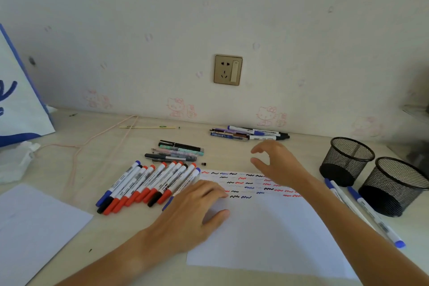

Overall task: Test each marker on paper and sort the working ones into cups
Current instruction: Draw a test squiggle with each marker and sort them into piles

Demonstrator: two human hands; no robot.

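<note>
The left hand (192, 211) lies flat on the scribbled test paper (262, 227), fingers straight; the right hand (276, 165) hovers empty, fingers loosely curled, near the far pen cluster (249, 133); next, probably pinching 1 untested marker; both mesh cups (347, 160) look empty.

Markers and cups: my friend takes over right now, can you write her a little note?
Left hand: flat on the test paper, holding nothing.
Right hand: in the air over the paper's far edge, fingers loosely curled, nothing in its grip.
Row of markers: left of the paper.
Two blue markers: by the mesh cups.
Done: many squiggles drawn.
Left: no markers show in the cups.
</note>
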